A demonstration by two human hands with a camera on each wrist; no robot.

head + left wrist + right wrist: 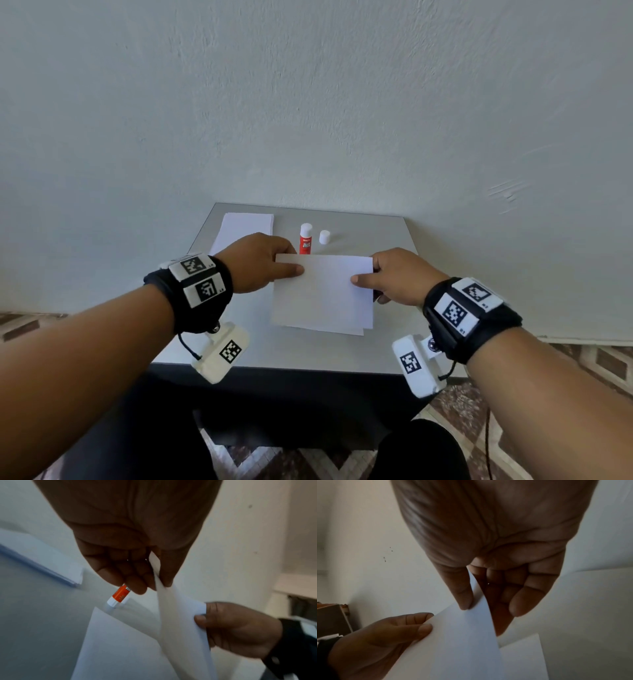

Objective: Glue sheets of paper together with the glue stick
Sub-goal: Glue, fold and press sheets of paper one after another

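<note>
I hold a white sheet of paper [323, 291] [181, 628] [462, 642] just above the grey table [387, 233]. My left hand [260, 263] [145, 580] pinches its left edge between thumb and fingers. My right hand [394, 277] [481, 604] pinches its right edge the same way. Under it a second white sheet [359, 330] [116, 646] [523, 655] lies flat on the table, only its edges showing. Behind the held sheet stands the red and white glue stick [305, 238] [120, 595], uncapped, with its white cap [324, 236] upright to its right.
A stack of white paper [245, 228] [42, 561] lies at the table's back left corner. A plain wall [308, 102] rises right behind the table. The table's front edge [308, 368] drops to a dark side, with patterned floor below.
</note>
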